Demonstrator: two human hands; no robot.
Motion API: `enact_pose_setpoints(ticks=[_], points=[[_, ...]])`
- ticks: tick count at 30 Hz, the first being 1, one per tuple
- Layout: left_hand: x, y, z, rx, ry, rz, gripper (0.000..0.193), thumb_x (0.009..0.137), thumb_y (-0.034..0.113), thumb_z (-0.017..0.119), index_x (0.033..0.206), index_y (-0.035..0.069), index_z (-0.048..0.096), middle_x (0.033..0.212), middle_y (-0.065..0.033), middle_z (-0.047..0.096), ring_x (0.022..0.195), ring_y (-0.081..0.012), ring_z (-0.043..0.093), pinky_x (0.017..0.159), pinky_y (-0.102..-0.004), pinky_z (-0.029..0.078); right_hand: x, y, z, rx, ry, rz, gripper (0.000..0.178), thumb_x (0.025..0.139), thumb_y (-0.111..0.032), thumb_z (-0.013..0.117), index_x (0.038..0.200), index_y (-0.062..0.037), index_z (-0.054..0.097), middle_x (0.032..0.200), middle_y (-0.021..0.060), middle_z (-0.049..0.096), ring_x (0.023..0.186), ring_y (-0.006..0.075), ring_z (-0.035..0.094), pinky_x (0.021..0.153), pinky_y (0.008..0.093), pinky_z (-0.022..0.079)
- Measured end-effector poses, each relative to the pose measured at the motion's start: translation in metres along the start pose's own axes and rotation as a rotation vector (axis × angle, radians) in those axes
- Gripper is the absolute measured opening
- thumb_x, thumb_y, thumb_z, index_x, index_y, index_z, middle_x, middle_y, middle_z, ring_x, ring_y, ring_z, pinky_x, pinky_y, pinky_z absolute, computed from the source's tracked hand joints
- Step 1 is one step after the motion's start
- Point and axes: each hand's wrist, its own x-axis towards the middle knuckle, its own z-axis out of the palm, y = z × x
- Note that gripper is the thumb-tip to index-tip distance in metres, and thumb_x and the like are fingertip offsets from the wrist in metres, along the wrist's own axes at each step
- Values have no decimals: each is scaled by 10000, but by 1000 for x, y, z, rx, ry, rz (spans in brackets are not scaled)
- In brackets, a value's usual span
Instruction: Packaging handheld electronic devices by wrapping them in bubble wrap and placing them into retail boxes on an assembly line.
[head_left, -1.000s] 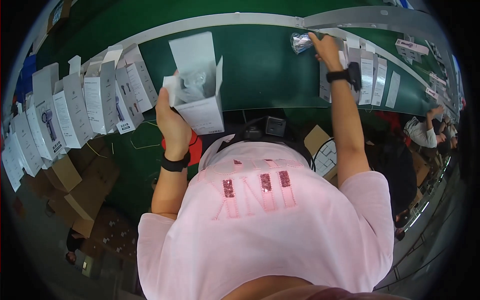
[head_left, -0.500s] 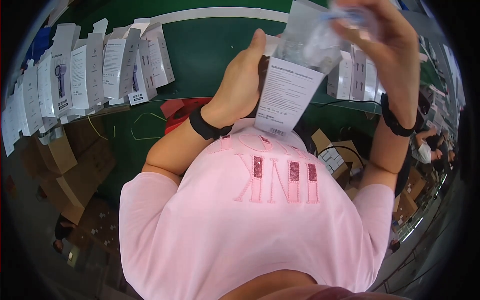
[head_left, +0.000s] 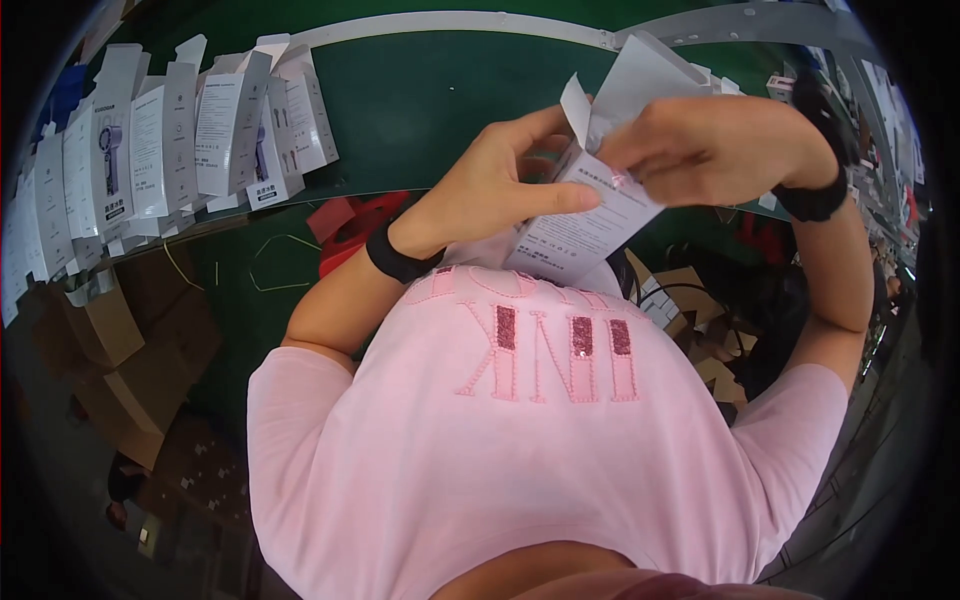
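My left hand (head_left: 490,190) is closed around a white printed carton (head_left: 580,215), its thumb lying across the front panel. The carton leans in front of my chest with its top flaps (head_left: 655,75) standing up. At its mouth is my right hand (head_left: 690,150), fingers curled and partly blurred over the opening. Whether those fingers hold anything is hidden. A bit of clear plastic bag (head_left: 603,122) shows inside the flaps, beside the right fingertips; what the bag contains cannot be made out.
On the left of the green table (head_left: 400,100) stands a row of similar white cartons (head_left: 150,150), several with raised flaps. A red object (head_left: 345,235) lies below the table edge. Brown cardboard boxes (head_left: 110,340) are at lower left, more (head_left: 690,300) at right.
My right hand has come down from above the carton to its mouth. The clear plastic bag, earlier sticking out on top, is now mostly within the carton. My left thumb has moved across the front.
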Motion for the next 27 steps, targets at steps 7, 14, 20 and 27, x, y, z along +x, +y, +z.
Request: enact_pose_setpoints(ticks=[7,14,20,27], points=[[-2,-4,-4,167,185,93,991,647,265,900,1405,38,302,1239,-166,588,1111,-249,578,943,-388,463,-22,-9,15,402,407,183,246,899,-181,670,1048,14,653,917,87,676,881,129,627,763,258,496],[3,-4,8,264,128,49,960,618,303,911,1344,85,321,1247,-171,589,1106,-260,588,914,-395,479,-31,21,35,83,463,-166,171,869,-85,649,975,49,647,800,89,658,740,159,652,695,228,497],[3,7,4,449,102,136,771,702,129,850,1359,77,452,1279,-108,559,1135,-218,568,936,-363,485,-39,34,14,105,415,-214,250,903,-59,580,1135,14,641,1010,144,709,808,162,663,740,252,523],[5,0,-12,396,9,156,584,787,98,769,1319,72,530,1281,-102,543,1135,-225,567,953,-360,484,26,96,106,1324,859,-401,798,831,-232,709,1479,-1,306,1365,140,514,1191,221,519,1010,341,392]])
